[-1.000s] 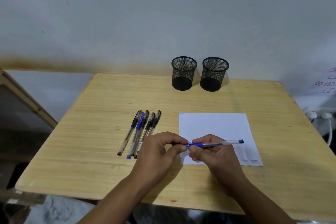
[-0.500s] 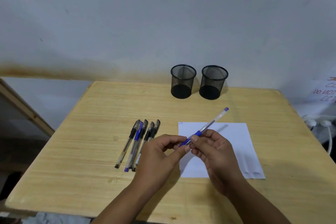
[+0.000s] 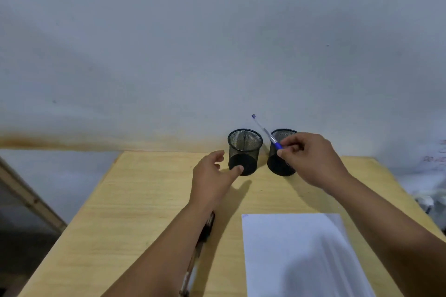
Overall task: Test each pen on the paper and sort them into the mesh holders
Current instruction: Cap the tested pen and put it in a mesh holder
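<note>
My right hand (image 3: 311,159) pinches a blue pen (image 3: 265,131) by its blue grip, the clear barrel slanting up and left above the right mesh holder (image 3: 277,166). That black holder is partly hidden behind my fingers. The left mesh holder (image 3: 245,150) stands beside it at the table's far edge. My left hand (image 3: 212,176) hovers with fingers apart, its thumb tip next to the left holder's base. A white paper sheet (image 3: 289,248) lies near me on the right. The other pens (image 3: 204,234) lie mostly hidden under my left forearm.
The wooden table (image 3: 149,200) butts against a pale wall. A wooden frame (image 3: 29,195) leans at the left edge. Something white, blurred, sits off the table at the far right (image 3: 427,198).
Both hands have moved from over the paper to the far edge. My left hand has let go of the pen; my right carried it over the right holder. The camera view tilted forward.
</note>
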### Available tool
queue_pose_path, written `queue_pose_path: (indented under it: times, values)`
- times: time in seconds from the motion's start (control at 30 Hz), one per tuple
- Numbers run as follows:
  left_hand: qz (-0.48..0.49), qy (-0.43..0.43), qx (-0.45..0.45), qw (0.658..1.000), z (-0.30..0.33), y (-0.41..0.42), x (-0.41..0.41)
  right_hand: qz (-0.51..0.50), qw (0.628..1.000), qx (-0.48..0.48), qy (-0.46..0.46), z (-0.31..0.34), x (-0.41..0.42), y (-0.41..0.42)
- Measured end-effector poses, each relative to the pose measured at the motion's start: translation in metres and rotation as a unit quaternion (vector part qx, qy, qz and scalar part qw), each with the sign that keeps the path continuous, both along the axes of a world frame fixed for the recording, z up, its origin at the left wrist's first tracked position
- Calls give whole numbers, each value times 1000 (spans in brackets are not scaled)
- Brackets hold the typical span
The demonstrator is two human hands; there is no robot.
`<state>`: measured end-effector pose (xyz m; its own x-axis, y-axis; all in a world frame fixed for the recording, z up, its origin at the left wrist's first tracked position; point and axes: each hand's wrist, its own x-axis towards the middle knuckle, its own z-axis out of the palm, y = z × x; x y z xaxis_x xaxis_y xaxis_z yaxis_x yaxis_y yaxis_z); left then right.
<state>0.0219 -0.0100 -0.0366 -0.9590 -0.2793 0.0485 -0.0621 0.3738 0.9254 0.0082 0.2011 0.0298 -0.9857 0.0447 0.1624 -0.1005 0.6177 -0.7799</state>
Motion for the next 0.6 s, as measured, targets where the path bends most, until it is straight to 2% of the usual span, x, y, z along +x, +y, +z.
queue_pose_path:
  times: [0.1,0.33,0.6]
  values:
    - [-4,-19,-33,999,-4,2,-29,30,996,85,7,7,-19,-4]
    - [-18,-7,-57,998,-11,7,-59,88,975,201,27,14,-60,-24]
    - [-28,11,-57,998,-10,11,-57,119,953,278,-1,-1,-78,-46]
